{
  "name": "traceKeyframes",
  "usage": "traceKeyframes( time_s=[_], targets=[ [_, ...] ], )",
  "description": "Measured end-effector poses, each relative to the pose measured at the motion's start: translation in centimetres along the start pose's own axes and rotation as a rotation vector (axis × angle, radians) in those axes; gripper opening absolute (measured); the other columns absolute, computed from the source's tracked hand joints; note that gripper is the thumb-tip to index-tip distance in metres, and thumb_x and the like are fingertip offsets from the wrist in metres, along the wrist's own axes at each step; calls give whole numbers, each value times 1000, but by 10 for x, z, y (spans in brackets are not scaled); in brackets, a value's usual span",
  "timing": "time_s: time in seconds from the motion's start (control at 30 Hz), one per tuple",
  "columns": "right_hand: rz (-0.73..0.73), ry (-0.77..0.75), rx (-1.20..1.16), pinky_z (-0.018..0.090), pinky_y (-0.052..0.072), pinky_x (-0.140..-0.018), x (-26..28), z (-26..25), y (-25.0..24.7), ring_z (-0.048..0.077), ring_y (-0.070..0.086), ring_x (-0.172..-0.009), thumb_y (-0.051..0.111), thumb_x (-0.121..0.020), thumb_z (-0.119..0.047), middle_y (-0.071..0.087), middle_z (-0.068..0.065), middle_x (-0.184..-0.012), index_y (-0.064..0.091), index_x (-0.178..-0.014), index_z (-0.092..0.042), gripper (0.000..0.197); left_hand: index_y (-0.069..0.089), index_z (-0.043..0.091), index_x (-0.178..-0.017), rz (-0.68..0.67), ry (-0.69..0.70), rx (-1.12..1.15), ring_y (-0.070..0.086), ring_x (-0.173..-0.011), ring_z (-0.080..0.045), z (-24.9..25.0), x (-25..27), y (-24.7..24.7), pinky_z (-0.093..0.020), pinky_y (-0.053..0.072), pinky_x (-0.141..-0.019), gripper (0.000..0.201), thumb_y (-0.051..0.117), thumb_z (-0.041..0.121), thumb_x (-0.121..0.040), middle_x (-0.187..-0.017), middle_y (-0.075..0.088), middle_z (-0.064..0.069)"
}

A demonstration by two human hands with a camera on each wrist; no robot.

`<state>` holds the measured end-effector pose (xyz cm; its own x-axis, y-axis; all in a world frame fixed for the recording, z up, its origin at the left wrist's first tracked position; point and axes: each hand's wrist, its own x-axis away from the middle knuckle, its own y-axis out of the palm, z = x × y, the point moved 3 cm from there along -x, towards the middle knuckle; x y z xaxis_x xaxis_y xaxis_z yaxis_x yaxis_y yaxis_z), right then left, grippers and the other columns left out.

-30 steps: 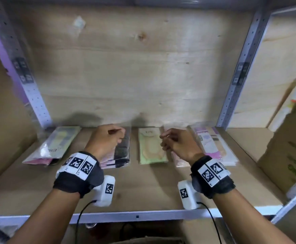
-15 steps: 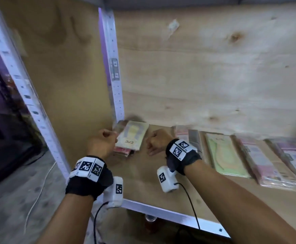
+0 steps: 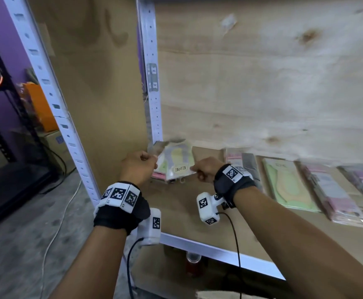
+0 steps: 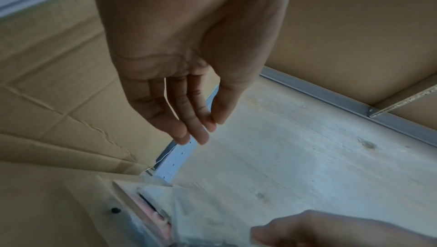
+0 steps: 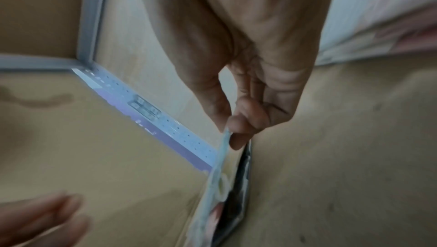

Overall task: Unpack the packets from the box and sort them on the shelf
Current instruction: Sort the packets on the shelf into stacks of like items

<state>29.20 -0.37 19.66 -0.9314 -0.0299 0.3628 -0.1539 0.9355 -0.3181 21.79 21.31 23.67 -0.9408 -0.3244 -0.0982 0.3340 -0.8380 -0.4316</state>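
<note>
A small stack of clear packets lies in the back left corner of the wooden shelf (image 3: 197,214). Its top packet (image 3: 177,162) is white with a yellow-green shape and an "ENE" label. My right hand (image 3: 197,169) pinches that packet's near right corner. In the right wrist view the thumb and forefinger of my right hand (image 5: 232,135) grip the thin plastic edge of the packet (image 5: 220,167), lifting it off a dark one below. My left hand (image 3: 146,162) hovers at the stack's left edge. The left wrist view shows this hand (image 4: 201,129) with loose fingers, holding nothing.
More packets lie in a row to the right: a grey and pink stack (image 3: 247,162), a green one (image 3: 288,186), pink ones (image 3: 331,195). A metal upright (image 3: 152,83) and a cardboard side wall (image 3: 94,83) close the corner. Cables and boxes lie on the floor at left.
Both hands have moved from the middle of the shelf to the stack in the left corner. My right hand has taken hold of the top packet's corner.
</note>
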Motion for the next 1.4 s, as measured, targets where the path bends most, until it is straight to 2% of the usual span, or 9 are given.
traceKeyframes(
  time_s=[0.2,0.3,0.47,0.57,0.67,0.87,1.03,1.17,1.4],
  targets=[
    [-33,-241,-181,26,45,-48,78,2,-61,20,56,-59,58,-95,-2,66,12,-78,64,-103,7,13,66,14,-110,29,115,-22,64,-104,-25,25,2,21,-36,50,-95,36,67,42,-87,-111,69,-5],
    [-8,-302,-171,29,46,-55,112,19,-101,26,57,-71,57,-98,-7,65,15,-84,64,-108,6,19,64,13,-119,48,193,-15,63,-100,-23,38,8,35,-29,46,-81,44,68,44,-88,-111,67,-3],
    [53,-317,-187,40,46,-74,145,63,-160,29,59,-83,64,-95,-16,64,18,-91,67,-99,10,27,68,22,-107,-301,93,121,70,-101,-27,48,37,79,-33,52,-84,28,69,43,-89,-109,74,-8],
    [87,-319,-276,31,54,-71,153,87,-183,24,65,-81,69,-90,-18,69,11,-87,70,-91,-4,14,78,23,-94,-523,206,-18,71,-97,-19,58,61,109,-35,51,-97,25,65,44,-91,-96,78,-3],
    [145,-294,-422,30,58,-66,152,102,-199,25,69,-79,73,-87,-16,73,11,-87,69,-86,-7,10,80,30,-93,-598,262,-12,69,-84,-2,72,77,126,-24,48,-84,31,61,55,-90,-93,77,7],
    [269,-303,-482,35,58,-67,147,108,-226,28,71,-79,82,-79,-24,75,13,-85,71,-82,-10,17,77,40,-102,-757,312,-129,62,-112,2,78,86,154,-25,41,-104,39,70,65,-73,-110,73,22],
    [296,-211,-657,35,59,-66,146,120,-239,26,74,-83,79,-78,-48,76,10,-97,67,-111,-11,51,79,28,-99,-617,196,189,65,-115,-10,78,82,169,-26,44,-103,21,70,42,-87,-108,76,12],
    [196,-168,-678,42,62,-77,150,122,-230,36,73,-97,77,-81,-46,72,18,-113,60,-121,-15,53,72,6,-107,-567,49,445,68,-99,-30,77,86,178,-44,47,-92,29,67,31,-93,-113,72,-20],
    [157,-280,-286,33,53,-81,156,109,-192,26,67,-96,76,-86,-21,69,20,-117,64,-115,3,40,62,3,-119,-744,14,407,74,-91,-20,77,112,210,-25,58,-68,35,73,9,-87,-110,75,-13]
  ],
)
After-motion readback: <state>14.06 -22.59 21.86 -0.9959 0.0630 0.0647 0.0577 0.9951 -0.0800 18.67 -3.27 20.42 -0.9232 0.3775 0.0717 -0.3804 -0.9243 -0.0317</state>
